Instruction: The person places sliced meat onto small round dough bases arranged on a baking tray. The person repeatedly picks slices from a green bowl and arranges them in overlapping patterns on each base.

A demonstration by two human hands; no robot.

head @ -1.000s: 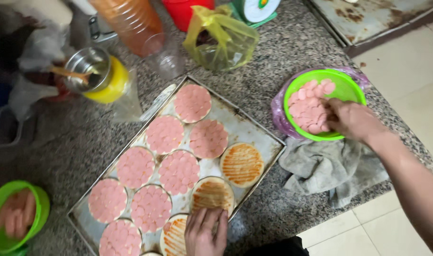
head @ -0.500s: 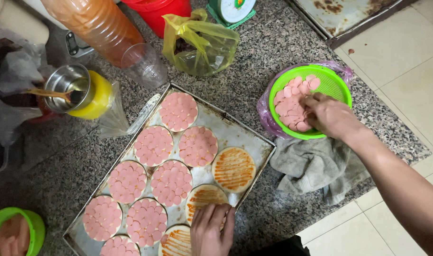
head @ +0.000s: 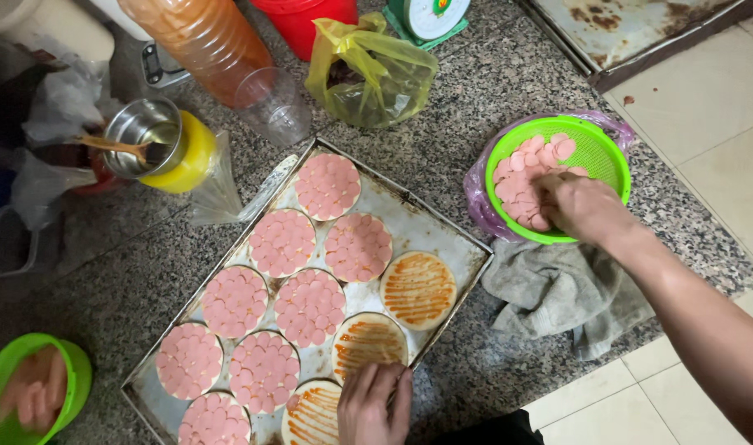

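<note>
cloth (head: 566, 297): grey, crumpled, at counter edge
bag (head: 368, 66): yellow plastic, w/ smth dark inside
bottle (head: 203, 41): big, orange liquid, lying tilted
glass (head: 273, 103): clear, just beside bottle
tin cup (head: 145, 136): metal, stick in it, on yellow tub
small basket (head: 30, 391): green, far corner, blurred

- Our right hand (head: 586, 206) hid its fingertips among the pink sausage slices (head: 520, 177).
- The frame's bottom edge cut off our left hand (head: 376, 408).
- The lower-left green bowl (head: 5, 371) was blurred.
</note>
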